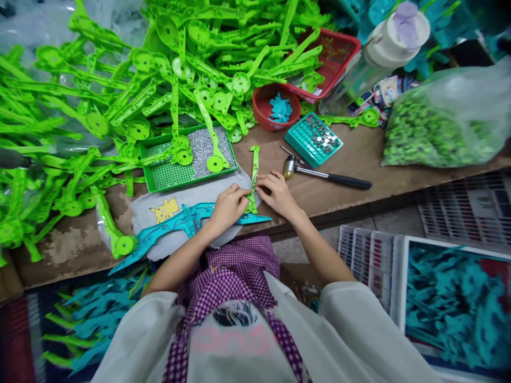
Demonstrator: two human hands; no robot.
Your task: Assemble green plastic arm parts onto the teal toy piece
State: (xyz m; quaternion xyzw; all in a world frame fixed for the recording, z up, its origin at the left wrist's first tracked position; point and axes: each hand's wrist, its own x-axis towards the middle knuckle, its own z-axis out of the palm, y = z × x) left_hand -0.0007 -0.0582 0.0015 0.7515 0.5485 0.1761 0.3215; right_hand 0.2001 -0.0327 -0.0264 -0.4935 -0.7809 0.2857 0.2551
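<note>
A slim bright-green plastic part (255, 158) stands lengthwise between my hands at the bench's front edge. My left hand (230, 206) pinches its lower half from the left, resting over a long blue plastic part (167, 226). From the right, my right hand (276, 192) has its fingertips closed on the middle of the green part. What the fingertips press there is too small to make out. Under the blue part lies a grey cloth (141, 205) with a yellow cartoon figure. A hammer (331, 177) with a black handle lies right of my right hand.
Green parts (159, 69) are heaped across the back and left. A green tray (159, 184) holds small silver screws. A teal box (305, 149) bears round metal discs. Beyond are a red basket (257, 109), a bottle (359, 69) and a bag of green pieces (431, 127). Crates stand below right.
</note>
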